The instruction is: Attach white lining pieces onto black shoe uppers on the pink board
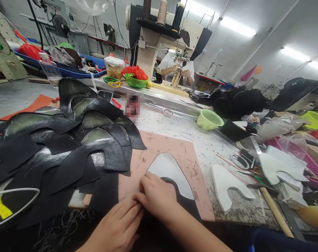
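A curved black shoe upper piece [187, 203] with a whitish layer [167, 167] over its rounded end lies on a pink mat [180, 146] in front of me. My right hand [157, 192] rests on its left part, fingers curled and pressed together at the edge. Just below and to the left, my left hand [119, 222] is closed at the near edge of the same piece, its fingertips meeting my right thumb. The part between the hands is hidden. Many similar black upper pieces [96, 154] lie overlapped in a pile at the left.
White cut pieces [228, 187] and a wooden-handled hammer [276, 210] lie at the right. A green basket [210, 119] stands behind them. Farther back are a sewing machine [145, 49] with thread spools and a co-worker [165, 66]. A clear bottle [50, 71] stands at the back left.
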`<state>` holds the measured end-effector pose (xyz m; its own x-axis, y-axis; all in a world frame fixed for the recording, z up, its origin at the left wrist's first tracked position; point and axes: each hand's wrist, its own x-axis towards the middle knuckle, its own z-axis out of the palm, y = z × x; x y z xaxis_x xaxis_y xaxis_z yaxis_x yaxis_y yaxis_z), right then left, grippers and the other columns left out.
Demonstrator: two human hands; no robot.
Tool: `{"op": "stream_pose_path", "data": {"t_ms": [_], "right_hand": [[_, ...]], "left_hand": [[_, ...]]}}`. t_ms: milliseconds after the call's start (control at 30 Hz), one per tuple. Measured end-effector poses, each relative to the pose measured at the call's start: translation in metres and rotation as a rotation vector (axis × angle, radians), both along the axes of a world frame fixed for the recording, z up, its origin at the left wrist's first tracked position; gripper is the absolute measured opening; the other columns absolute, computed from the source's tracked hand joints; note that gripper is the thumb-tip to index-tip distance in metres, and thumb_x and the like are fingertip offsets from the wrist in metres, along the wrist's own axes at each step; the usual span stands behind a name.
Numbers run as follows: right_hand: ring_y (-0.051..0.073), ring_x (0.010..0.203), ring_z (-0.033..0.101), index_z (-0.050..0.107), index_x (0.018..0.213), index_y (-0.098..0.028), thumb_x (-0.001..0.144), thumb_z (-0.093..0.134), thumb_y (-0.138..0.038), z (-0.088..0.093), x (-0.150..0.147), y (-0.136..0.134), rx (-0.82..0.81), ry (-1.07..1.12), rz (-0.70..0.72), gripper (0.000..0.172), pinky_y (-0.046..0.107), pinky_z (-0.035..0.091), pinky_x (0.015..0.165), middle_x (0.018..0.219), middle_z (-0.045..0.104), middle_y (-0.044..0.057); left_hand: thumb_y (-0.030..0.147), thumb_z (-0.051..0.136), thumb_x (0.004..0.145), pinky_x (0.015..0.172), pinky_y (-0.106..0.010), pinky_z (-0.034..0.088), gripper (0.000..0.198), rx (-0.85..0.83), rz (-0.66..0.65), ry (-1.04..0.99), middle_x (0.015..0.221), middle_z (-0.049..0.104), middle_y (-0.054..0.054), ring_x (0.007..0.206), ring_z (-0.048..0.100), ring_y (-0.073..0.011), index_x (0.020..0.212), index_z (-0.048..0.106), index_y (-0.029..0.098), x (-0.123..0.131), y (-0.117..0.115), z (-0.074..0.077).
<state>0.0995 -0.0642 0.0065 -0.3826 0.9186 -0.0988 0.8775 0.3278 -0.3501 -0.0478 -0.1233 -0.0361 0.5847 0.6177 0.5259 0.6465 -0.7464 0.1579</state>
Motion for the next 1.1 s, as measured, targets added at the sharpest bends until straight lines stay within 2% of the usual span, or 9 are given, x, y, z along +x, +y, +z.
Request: {"op": "stream_pose_path", "data": {"t_ms": [267,367,500,567,700,800,933,1033,1100], "right_hand": [[0.016,0.077,0.055,0.05,0.066,-0.019,0.074,0.049,-0.02,-0.001,0.002,0.005,-0.035,0.032,0.018,0.009,0.024,0.038,0.061,0.083,0.058,0.001],[0.015,0.07,0.055,0.045,0.062,-0.019,0.071,0.047,-0.018,-0.005,0.005,0.011,-0.133,0.193,-0.123,0.01,0.025,0.038,0.059,0.074,0.057,0.001],[0.011,0.052,0.055,0.039,0.066,-0.021,0.076,0.037,-0.018,-0.011,0.013,0.025,-0.537,0.686,-0.394,0.011,0.022,0.04,0.049,0.058,0.055,-0.002],[0.011,0.049,0.056,0.036,0.068,-0.021,0.08,0.032,-0.02,-0.012,0.022,0.036,-0.633,0.87,-0.508,0.013,0.022,0.042,0.048,0.059,0.059,-0.002],[0.012,0.052,0.056,0.039,0.067,-0.021,0.081,0.039,-0.032,-0.007,0.059,0.068,-0.368,0.896,-0.661,0.017,0.025,0.045,0.051,0.058,0.059,0.001],[0.014,0.06,0.055,0.041,0.067,-0.021,0.075,0.05,-0.041,-0.003,0.086,0.086,-0.213,0.887,-0.69,0.023,0.026,0.044,0.057,0.061,0.056,0.0],[0.015,0.065,0.048,0.048,0.066,-0.02,0.052,0.072,-0.035,-0.011,0.089,0.085,-0.062,0.551,-0.442,0.031,0.027,0.038,0.06,0.066,0.052,-0.002],[0.015,0.07,0.046,0.05,0.063,-0.019,0.065,0.06,-0.022,-0.02,0.079,0.079,0.058,0.194,-0.244,0.011,0.026,0.036,0.063,0.071,0.051,-0.001],[0.013,0.072,0.048,0.051,0.062,-0.018,0.071,0.048,-0.012,-0.021,0.078,0.076,0.08,0.162,-0.227,0.011,0.024,0.036,0.064,0.075,0.051,0.0]], "left_hand": [[0.03,0.05,0.08,0.095,-0.026,0.032,0.026,-0.015,0.01,-0.025,0.099,0.064,0.002,0.101,0.053,-0.0157,0.103,0.058,0.022,-0.003,-0.001,-0.004],[0.035,0.054,0.077,0.101,-0.027,0.024,0.028,-0.037,-0.006,0.001,0.102,0.063,0.002,0.108,0.049,-0.017,0.102,0.058,0.023,-0.004,0.002,-0.005],[0.038,0.06,0.072,0.1,-0.026,0.024,0.032,-0.091,-0.053,0.059,0.102,0.061,0.002,0.109,0.048,-0.0174,0.1,0.057,0.022,-0.004,0.008,-0.004],[0.039,0.061,0.071,0.097,-0.027,0.026,0.033,-0.108,-0.066,0.097,0.102,0.06,0.001,0.108,0.048,-0.0179,0.1,0.056,0.022,-0.004,0.009,-0.004],[0.042,0.061,0.071,0.092,-0.031,0.03,0.033,-0.108,-0.081,0.158,0.102,0.06,0.0,0.105,0.049,-0.0203,0.097,0.055,0.022,-0.006,0.009,0.004],[0.044,0.061,0.069,0.078,-0.031,0.038,0.028,-0.192,-0.119,0.252,0.093,0.061,-0.001,0.088,0.055,-0.0198,0.086,0.055,0.021,-0.002,0.019,0.025],[0.028,0.05,0.079,0.056,-0.028,0.04,0.01,-0.271,-0.138,0.396,0.072,0.057,-0.002,0.062,0.054,-0.0162,0.076,0.053,0.019,0.033,0.061,0.05],[0.012,0.039,0.082,0.06,-0.028,0.044,0.013,-0.251,-0.097,0.242,0.077,0.057,-0.004,0.069,0.055,-0.0171,0.083,0.052,0.016,0.074,0.102,0.047],[0.01,0.035,0.083,0.069,-0.029,0.045,0.016,-0.257,-0.051,0.162,0.084,0.057,-0.006,0.078,0.055,-0.0169,0.089,0.05,0.015,0.096,0.122,0.036]]}}
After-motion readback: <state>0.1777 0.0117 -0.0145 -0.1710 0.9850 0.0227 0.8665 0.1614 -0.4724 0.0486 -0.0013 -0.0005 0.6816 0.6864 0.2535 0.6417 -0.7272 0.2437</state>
